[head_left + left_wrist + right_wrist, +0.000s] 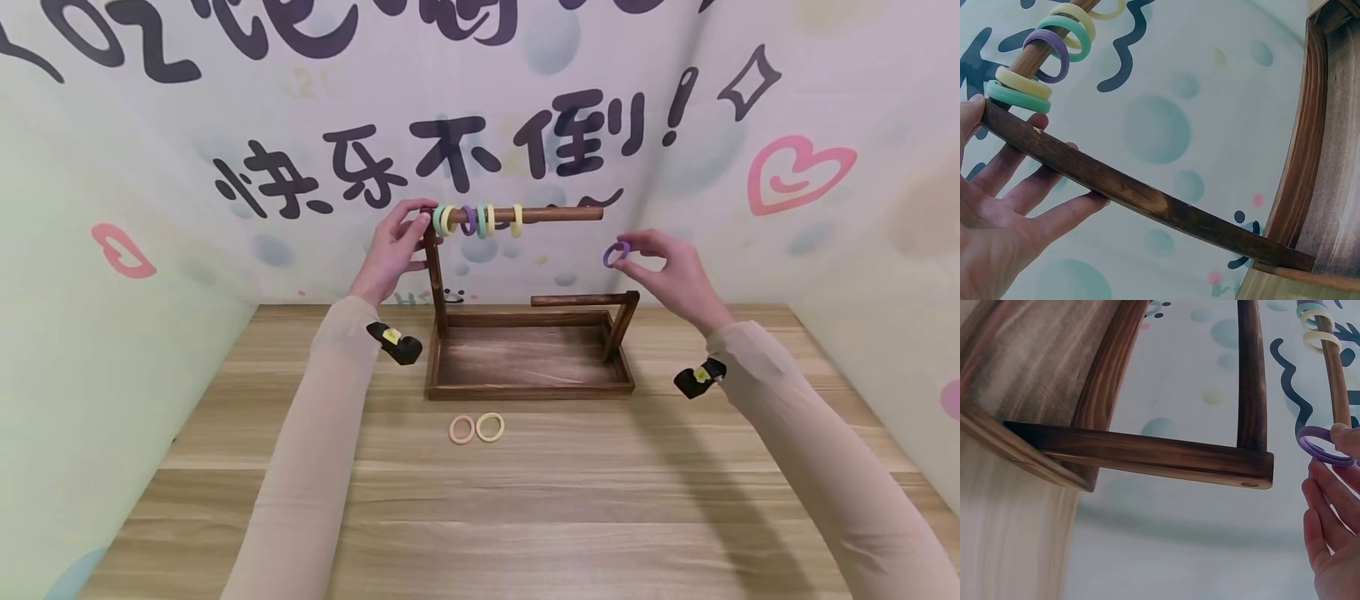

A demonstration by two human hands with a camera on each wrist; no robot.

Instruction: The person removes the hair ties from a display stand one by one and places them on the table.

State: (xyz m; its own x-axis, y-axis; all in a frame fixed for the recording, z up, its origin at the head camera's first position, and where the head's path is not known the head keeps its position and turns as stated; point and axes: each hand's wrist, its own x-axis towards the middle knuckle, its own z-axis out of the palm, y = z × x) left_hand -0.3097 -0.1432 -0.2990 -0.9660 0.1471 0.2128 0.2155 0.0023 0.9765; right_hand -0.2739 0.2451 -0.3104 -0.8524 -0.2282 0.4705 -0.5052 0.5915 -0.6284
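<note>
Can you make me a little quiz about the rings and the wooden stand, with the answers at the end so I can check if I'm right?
1. Which colour is the ring in the right hand?
A) yellow
B) purple
C) pink

2. True or false: the left hand is touching the tall post.

3. Fill in the missing colour: on the table, a yellow ring lies beside a ____ ring.

Key:
1. B, purple.
2. True, the thumb and fingers are at its upper end.
3. Pink; the pink ring lies to the left of the yellow one in the head view.
</note>
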